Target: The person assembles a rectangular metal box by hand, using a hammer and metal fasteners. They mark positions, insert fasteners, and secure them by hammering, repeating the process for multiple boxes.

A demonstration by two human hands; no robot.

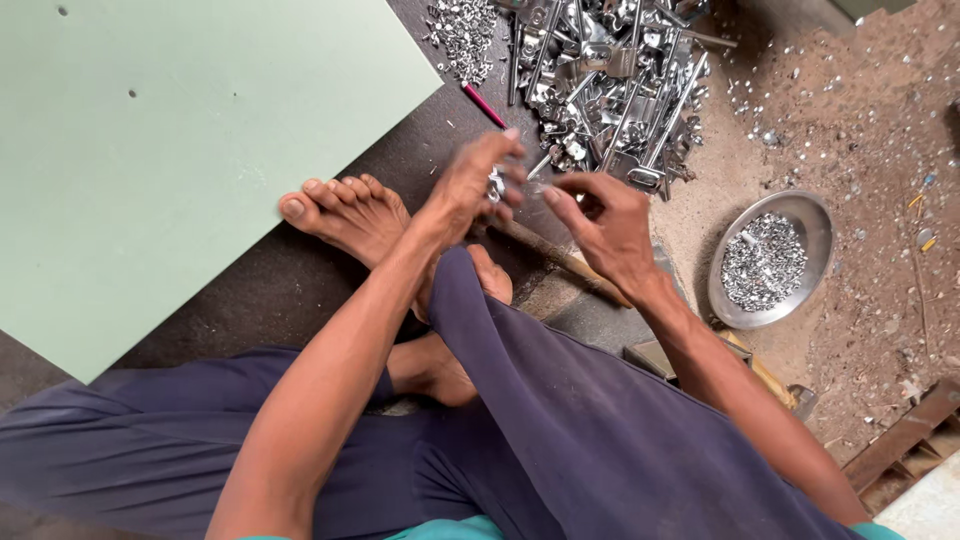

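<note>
I sit on the floor with bare feet (345, 212) and dark trousers. My left hand (472, 185) is raised in front of me, its fingers closed on a small shiny metal part (496, 184). My right hand (600, 225) is right beside it, fingertips pinched toward the same part; what it pinches is too small to tell. Just beyond both hands lies a big heap of shiny metal brackets and rods (610, 80).
A pale green board (170, 150) covers the left of the floor. A steel bowl (812, 228) of small metal pieces stands at the right. A wooden handle (560, 262) lies under my hands. Small fasteners (462, 35) and a red pencil (484, 105) lie near the heap. Dirt floor at right.
</note>
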